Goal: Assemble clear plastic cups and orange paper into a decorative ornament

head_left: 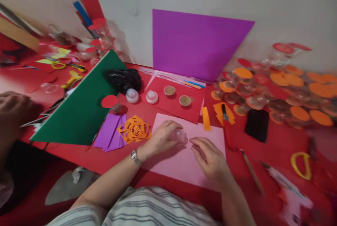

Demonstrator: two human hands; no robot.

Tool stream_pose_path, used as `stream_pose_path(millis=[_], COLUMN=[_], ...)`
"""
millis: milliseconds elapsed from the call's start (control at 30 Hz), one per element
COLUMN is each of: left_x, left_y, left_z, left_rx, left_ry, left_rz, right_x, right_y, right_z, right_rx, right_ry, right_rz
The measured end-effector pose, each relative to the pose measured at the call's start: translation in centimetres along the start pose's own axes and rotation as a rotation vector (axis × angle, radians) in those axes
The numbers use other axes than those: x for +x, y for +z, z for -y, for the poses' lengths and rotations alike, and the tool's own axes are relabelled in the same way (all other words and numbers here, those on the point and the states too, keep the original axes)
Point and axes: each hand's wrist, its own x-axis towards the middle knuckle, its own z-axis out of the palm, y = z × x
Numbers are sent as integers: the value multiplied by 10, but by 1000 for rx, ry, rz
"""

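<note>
Cup of clear plastic (181, 136) sits in our left hand (163, 135) at mid-frame, fingers curled around its side, probably to steady it. Our right hand (210, 157) is just beside, fingers bent and slightly parted; whether they pinch anything small, we cannot tell. Beneath these 2 hands, a pink sheet (171, 164) likely serves as our working patch: most room for moving is between the forearms (113, 180), lower centre, while an orange strip (206, 118) overlaps its upper edge.
</note>
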Motion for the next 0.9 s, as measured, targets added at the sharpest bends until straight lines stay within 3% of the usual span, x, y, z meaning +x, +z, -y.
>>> stream_pose_path(millis=[100, 200, 300, 433, 500, 567, 633, 767, 900], left_x=[-2, -4, -6, -7, -7, -7, -8, -7, -6], left_y=[9, 12, 13, 13, 12, 12, 12, 15, 17], left_z=[7, 11, 14, 15, 13, 11, 9, 8, 10], left_rx=[119, 183, 224, 278, 287, 287, 279, 253, 208], left_ry=[27, 20, 39, 42, 25, 8, -7, -28, -33], left_rz=[66, 118, 121, 96, 104, 119, 128, 150, 139], right_x=[-20, -47, -78, -117, -134, -150, -163, -184, -191], right_y=[-15, -37, -71, -125, -145, -155, -157, -150, -152], right_z=[1, -10, -29, -49, -56, -64, -74, -100, -112], right_rx=[-81, -157, -303, -613, -778, -747, -650, -495, -586], right_ry=[39, 175, 419, 940, 1102, 1213, 1310, 1293, 1233], right_rz=[-5, -64, -270, -409, -286, -101, -24, 39, 33])
